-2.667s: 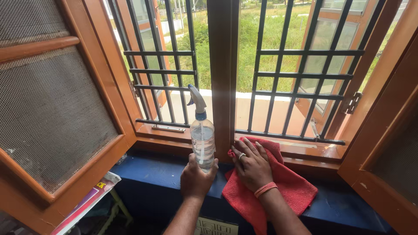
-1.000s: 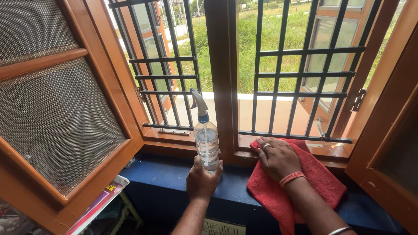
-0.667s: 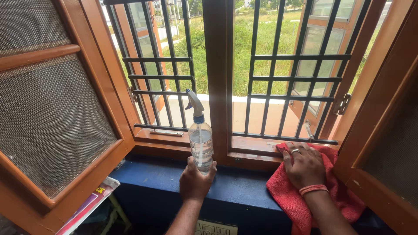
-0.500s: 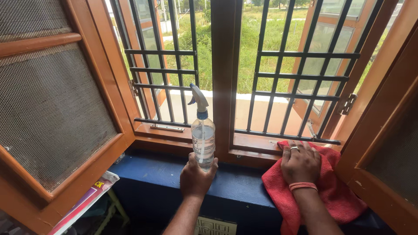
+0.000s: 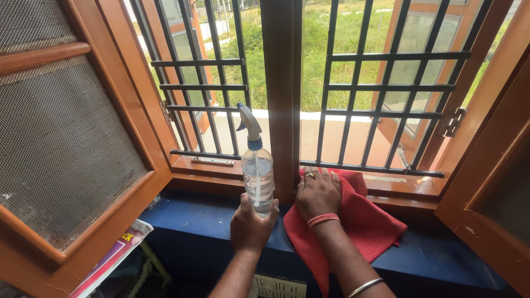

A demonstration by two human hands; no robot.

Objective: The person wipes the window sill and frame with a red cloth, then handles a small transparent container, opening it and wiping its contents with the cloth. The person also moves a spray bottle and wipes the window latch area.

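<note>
The left hand [image 5: 251, 223] has its grip closed around the lower part of a clear spray bottle [image 5: 257, 177], fingers wrapped about the base while the bottle stands upright on the blue sill [image 5: 204, 215]. The bottle holds clear liquid, a thin tube runs up its middle, and a blue collar carries a pale trigger nozzle that points left toward the bars.

Just beside it, the right hand [image 5: 317, 194] lies flat and spread, palm down, on a red cloth [image 5: 364, 221]; its grip is open, pressing on the cloth rather than clasping it. A ring shows on one finger and an orange band circles the wrist. The cloth lies partly on the wooden window frame [image 5: 279, 99] at the foot of the central post and drapes over the edge of the blue sill toward the person.

Behind the hands, dark metal bars [image 5: 381, 110] fill both window openings, with grass and a pale wall outside. A mesh shutter [image 5: 66, 138] in an orange wooden frame stands swung inward on the left, and another shows at the right edge.
</note>
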